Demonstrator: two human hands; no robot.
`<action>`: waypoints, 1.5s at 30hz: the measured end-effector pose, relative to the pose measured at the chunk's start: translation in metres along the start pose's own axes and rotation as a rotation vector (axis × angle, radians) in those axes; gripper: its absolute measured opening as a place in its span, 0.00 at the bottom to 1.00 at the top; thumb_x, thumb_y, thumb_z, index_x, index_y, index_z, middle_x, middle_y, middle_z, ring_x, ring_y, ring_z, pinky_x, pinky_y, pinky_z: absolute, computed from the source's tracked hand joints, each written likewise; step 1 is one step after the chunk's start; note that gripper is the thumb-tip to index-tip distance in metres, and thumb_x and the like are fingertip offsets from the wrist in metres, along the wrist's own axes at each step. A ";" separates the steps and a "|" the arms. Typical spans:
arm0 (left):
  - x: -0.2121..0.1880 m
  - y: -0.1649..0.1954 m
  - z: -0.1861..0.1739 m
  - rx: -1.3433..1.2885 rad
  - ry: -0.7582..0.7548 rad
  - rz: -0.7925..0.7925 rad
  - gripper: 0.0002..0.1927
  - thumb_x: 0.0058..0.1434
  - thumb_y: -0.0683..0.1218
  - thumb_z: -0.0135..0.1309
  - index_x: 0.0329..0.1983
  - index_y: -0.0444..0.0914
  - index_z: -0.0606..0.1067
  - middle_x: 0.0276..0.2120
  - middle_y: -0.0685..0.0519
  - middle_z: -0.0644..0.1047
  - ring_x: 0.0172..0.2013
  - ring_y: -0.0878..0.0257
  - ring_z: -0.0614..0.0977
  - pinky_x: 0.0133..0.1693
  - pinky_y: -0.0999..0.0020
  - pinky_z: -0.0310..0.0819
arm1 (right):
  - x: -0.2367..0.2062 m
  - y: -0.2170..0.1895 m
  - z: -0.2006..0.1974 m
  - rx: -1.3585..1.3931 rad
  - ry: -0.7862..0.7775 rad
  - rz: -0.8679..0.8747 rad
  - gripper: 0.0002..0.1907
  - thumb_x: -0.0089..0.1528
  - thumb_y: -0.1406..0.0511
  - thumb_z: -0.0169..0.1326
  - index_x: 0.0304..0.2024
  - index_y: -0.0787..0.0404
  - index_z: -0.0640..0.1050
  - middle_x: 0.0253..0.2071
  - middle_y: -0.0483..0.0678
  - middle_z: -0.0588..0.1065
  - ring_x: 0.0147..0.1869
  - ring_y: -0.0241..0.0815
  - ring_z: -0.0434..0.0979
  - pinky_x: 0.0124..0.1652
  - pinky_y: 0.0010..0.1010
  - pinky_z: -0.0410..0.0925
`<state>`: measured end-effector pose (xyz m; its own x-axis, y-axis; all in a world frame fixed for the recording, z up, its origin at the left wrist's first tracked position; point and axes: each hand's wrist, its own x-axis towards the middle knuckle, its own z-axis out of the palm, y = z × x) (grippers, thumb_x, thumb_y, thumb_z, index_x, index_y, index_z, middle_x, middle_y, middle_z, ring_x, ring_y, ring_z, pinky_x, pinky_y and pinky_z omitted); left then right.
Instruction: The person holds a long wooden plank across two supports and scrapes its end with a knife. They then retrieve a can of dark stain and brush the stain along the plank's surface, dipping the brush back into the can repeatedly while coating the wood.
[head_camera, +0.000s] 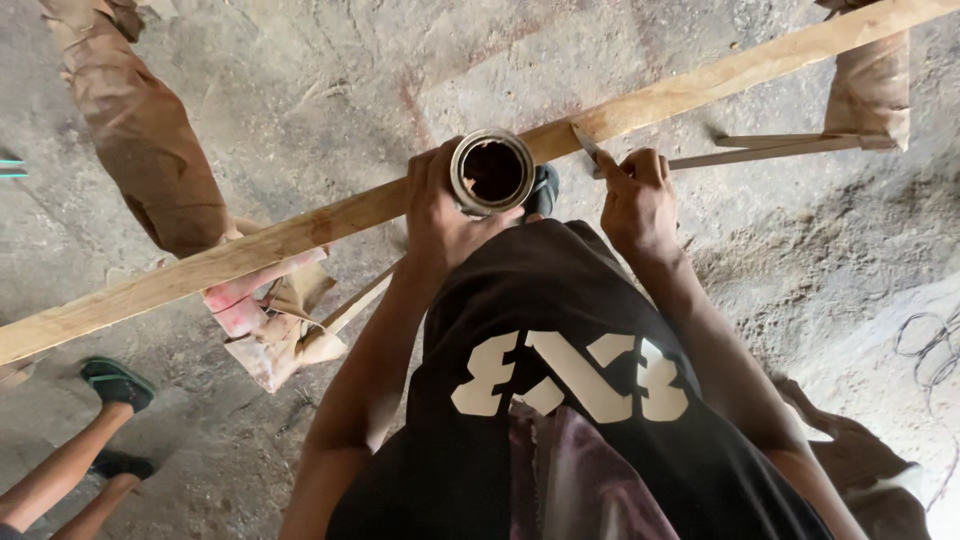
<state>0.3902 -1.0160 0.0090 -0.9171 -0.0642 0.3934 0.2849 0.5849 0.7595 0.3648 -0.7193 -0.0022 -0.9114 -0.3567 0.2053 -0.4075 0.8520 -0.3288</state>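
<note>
Our left hand (440, 205) wraps its grip around an open tin can (492, 172) against the long wooden plank (300, 230), while our right hand (635, 200) pinches a brush (586, 142) just right of it, best worked in steady strokes.

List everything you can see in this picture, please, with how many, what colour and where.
Wooden plank: one, pale brown, running slantwise across the view from lower left to upper right.
Open tin can: one, metal with a dark reddish inside, at the plank's middle.
Small flat tool: one, grey, its tip on the plank right of the can.
Paper-wrapped posts: two, brown, upper left and upper right.
Thin wooden strips: two, pale, upper right.
Wire loops: grey, right edge.
Concrete floor: grey, beneath everything.
Another person's legs: two, in green sandals, lower left.
Black shirt: one, pale lettering, bottom centre.
Left hand: holds the can.
Right hand: holds the tool.
</note>
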 end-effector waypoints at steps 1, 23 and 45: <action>0.001 0.000 0.004 0.003 -0.006 0.016 0.45 0.46 0.58 0.77 0.61 0.34 0.69 0.52 0.44 0.75 0.54 0.46 0.76 0.55 0.51 0.73 | 0.002 -0.005 -0.004 0.060 0.001 0.030 0.17 0.63 0.75 0.53 0.52 0.61 0.85 0.38 0.54 0.70 0.44 0.51 0.71 0.41 0.41 0.70; 0.012 0.005 0.008 0.041 -0.210 0.137 0.55 0.41 0.54 0.79 0.69 0.39 0.63 0.55 0.46 0.69 0.57 0.48 0.71 0.59 0.48 0.67 | 0.018 -0.024 -0.113 0.005 -0.235 0.056 0.15 0.73 0.69 0.49 0.58 0.59 0.83 0.24 0.49 0.72 0.17 0.31 0.59 0.16 0.25 0.53; 0.023 0.034 0.008 0.154 -0.273 0.152 0.54 0.34 0.49 0.78 0.67 0.43 0.65 0.54 0.47 0.68 0.56 0.45 0.71 0.58 0.46 0.66 | 0.054 -0.089 -0.081 -0.264 -0.029 -0.391 0.06 0.65 0.71 0.57 0.44 0.66 0.81 0.30 0.48 0.76 0.28 0.35 0.71 0.28 0.26 0.68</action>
<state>0.3763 -0.9909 0.0397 -0.9142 0.2392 0.3271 0.3974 0.6874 0.6079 0.3561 -0.7830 0.1130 -0.6950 -0.6776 0.2405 -0.6954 0.7184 0.0145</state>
